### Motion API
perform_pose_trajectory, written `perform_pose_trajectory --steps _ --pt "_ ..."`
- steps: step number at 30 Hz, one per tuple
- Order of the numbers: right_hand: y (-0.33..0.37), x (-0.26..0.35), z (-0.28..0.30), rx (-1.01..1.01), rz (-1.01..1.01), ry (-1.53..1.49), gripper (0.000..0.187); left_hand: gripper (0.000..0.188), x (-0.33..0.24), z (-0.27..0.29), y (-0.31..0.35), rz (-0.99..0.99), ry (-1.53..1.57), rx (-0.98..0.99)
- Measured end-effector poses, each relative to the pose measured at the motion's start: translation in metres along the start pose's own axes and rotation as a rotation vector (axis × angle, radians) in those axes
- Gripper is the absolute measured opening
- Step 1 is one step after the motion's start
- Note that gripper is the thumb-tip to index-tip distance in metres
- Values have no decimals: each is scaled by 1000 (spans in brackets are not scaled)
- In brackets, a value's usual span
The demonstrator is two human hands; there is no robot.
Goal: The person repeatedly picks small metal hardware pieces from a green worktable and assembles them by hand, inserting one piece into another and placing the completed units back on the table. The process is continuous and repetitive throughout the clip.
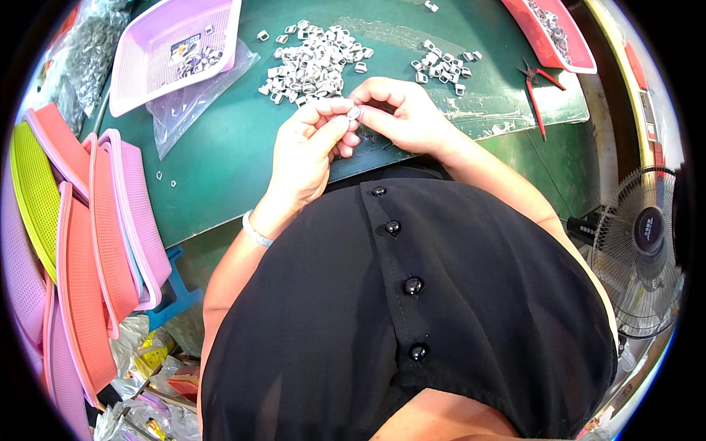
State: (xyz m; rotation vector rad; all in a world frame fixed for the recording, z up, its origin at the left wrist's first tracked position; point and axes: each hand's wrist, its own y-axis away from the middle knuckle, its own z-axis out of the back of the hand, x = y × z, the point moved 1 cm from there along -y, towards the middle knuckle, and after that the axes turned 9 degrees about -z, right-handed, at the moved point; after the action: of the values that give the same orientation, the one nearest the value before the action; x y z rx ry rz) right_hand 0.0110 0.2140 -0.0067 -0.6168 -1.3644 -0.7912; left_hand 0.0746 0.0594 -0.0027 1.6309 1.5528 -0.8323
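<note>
My left hand (312,143) and my right hand (403,114) meet at the near edge of the green table (213,173). Between their fingertips is a small silvery metal loop (354,113), partly covered by the fingers. Thumb and forefinger of each hand pinch it from either side. Just beyond my hands lies a large pile of similar small metal loops (312,65). A smaller group of loops (443,66) is spread to its right, past my right hand.
A pink-lilac basket (132,70) with metal pieces rests on a clear plastic bag (198,99). Red-handled pliers (535,99) lie at right, near a red basket (585,55). Stacked coloured baskets (77,287) stand left; a fan (638,250) stands right.
</note>
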Motion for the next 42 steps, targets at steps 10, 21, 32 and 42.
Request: perform_pose_trajectory --steps 10,21,32,42 --pt "-1 5 -1 57 -69 -60 13 13 -1 1 -3 65 73 -55" --pt "-1 4 -1 39 -91 47 12 11 1 2 -2 64 41 -90" --pt "-3 8 7 44 -75 192 12 18 0 7 -4 234 201 -132" --pt "-11 5 6 -167 89 523 17 22 0 15 -4 292 357 -119"
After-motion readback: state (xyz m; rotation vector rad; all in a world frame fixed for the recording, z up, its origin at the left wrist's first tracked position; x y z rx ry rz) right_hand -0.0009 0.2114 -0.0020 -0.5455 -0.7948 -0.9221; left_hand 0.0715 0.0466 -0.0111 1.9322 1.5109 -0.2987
